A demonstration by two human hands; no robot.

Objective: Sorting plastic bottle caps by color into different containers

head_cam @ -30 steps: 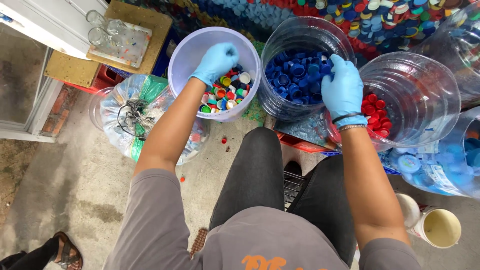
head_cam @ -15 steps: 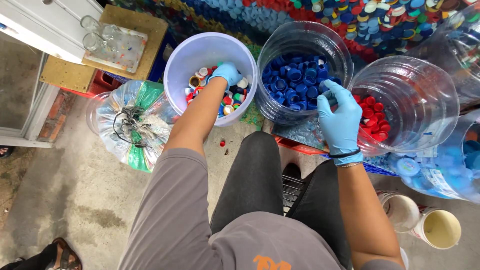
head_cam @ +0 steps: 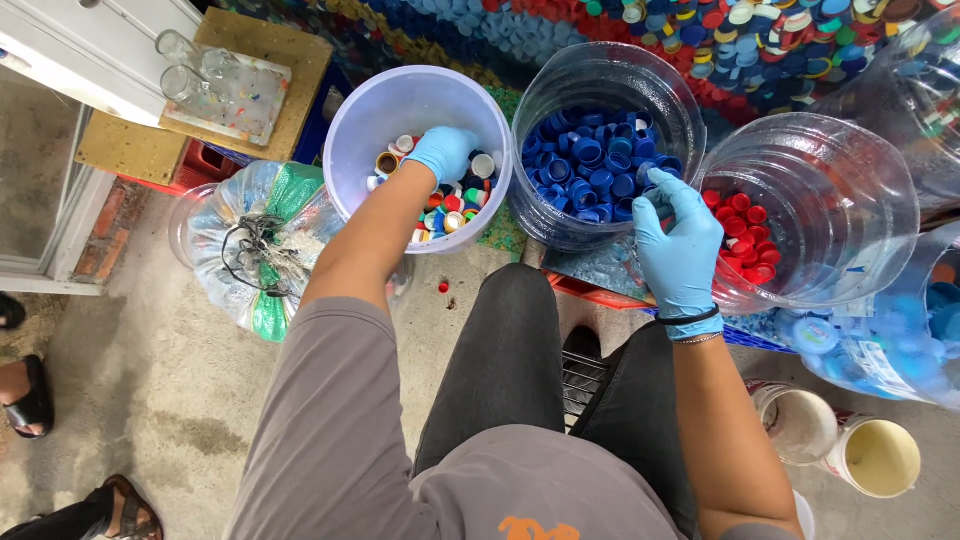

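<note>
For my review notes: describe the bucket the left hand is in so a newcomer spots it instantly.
Three round containers stand in a row before the seated person. The leftmost, the pale lilac bucket, is opaque and holds mixed-colour caps, with the left hand inside; its neighbours are clear tubs of single-colour caps.

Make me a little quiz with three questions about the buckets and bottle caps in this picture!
1. What colour are the caps in the middle clear container?
2. True or false: the left hand is inside the white bucket of mixed caps.
3. The right hand is at the rim between which two containers? A) the blue-cap and red-cap ones B) the white bucket and the bag C) the two small cups

Key:
1. Blue.
2. True.
3. A, the red caps lie just to its right.
</note>
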